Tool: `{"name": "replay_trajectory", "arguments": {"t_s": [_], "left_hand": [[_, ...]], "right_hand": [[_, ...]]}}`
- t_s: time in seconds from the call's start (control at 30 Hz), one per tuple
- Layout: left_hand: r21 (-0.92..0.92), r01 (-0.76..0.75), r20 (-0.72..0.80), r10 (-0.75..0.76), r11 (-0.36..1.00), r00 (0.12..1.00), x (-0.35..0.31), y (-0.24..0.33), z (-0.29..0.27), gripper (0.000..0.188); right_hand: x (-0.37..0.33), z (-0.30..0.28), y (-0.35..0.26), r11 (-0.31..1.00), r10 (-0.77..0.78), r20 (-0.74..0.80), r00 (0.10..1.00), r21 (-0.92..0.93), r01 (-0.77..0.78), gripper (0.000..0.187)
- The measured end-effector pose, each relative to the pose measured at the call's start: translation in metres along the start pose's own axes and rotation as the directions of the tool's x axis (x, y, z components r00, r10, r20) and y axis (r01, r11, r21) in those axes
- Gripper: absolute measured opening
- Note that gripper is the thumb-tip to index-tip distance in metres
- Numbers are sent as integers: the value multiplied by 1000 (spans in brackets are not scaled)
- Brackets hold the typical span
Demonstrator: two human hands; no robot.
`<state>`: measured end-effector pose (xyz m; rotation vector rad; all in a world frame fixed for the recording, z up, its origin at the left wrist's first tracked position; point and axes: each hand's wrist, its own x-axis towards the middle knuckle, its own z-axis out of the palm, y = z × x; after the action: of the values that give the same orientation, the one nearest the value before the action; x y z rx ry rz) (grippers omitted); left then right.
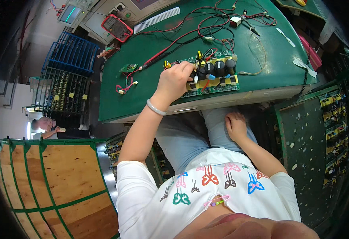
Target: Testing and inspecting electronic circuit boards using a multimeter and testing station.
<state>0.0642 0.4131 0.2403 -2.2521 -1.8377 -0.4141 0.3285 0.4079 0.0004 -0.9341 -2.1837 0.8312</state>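
Note:
A green circuit board point(233, 86) with several black cylindrical capacitors point(219, 68) and yellow parts lies along the front edge of the green-topped bench. My left hand point(175, 81), a pale bangle on its wrist, is over the board's left part. Its fingers are bent closed among the components, and what they grip is hidden. A small white connector point(195, 79) and a black lead show beside the fingertips. Down on my thigh rests my right hand point(236, 125), holding nothing, its fingers lying loosely over the jeans.
Red and black test leads point(178, 38) sprawl over the bench top point(274, 59). Behind them sit a red multimeter point(117, 28) and a small-screened instrument point(71, 14). A small board point(128, 68) with wires lies left. Racks of boards point(334, 131) flank me. A person point(47, 125) is far left.

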Motion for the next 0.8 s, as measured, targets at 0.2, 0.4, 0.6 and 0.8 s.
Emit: {"name": "replay_trajectory", "arguments": {"t_s": [0.2,0.4,0.6,0.8], "left_hand": [[-66,1,-138,-10,998,990,-23,-5,-15,47],[-110,524,-249,-533,845,808,-181,-57,-31,39],[-66,980,-179,-968,189,175,-473,-46,4,51],[271,631,-243,-686,-727,-686,-663,111,28,55]], "right_hand": [[-2,3,6,1000,-7,-8,1000,8,7,11],[1,12,39,861,395,-89,914,382,-335,20],[20,2,68,-179,752,275,599,960,-216,24],[57,-13,139,-535,616,442,652,843,-65,44]]}}
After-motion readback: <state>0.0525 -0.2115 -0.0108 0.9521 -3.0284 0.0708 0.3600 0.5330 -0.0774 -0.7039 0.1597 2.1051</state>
